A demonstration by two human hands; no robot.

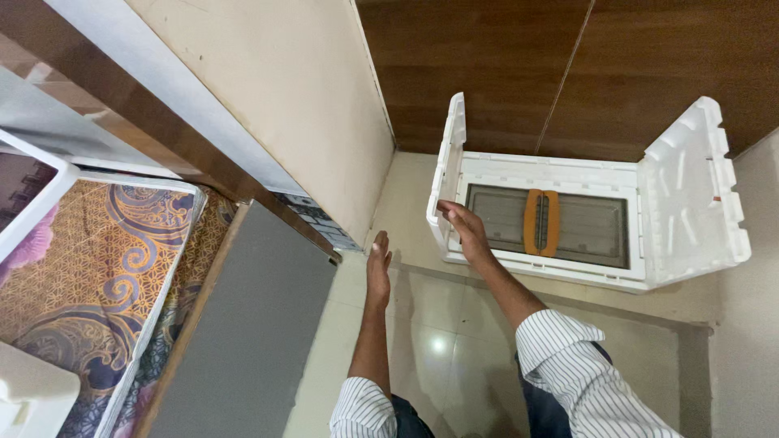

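Note:
A white panel box with a smoked transparent door and an orange handle lies flat on the floor against a dark wood wall. White foam end caps sit on both of its ends. My right hand rests on the box's left front part, beside the left foam cap, fingers spread. My left hand hovers flat and empty above the floor, a short way left of the box.
A grey board leans at the left beside a patterned mattress. A cream wall meets the dark wood wall in the corner. Glossy floor tiles lie below my arms.

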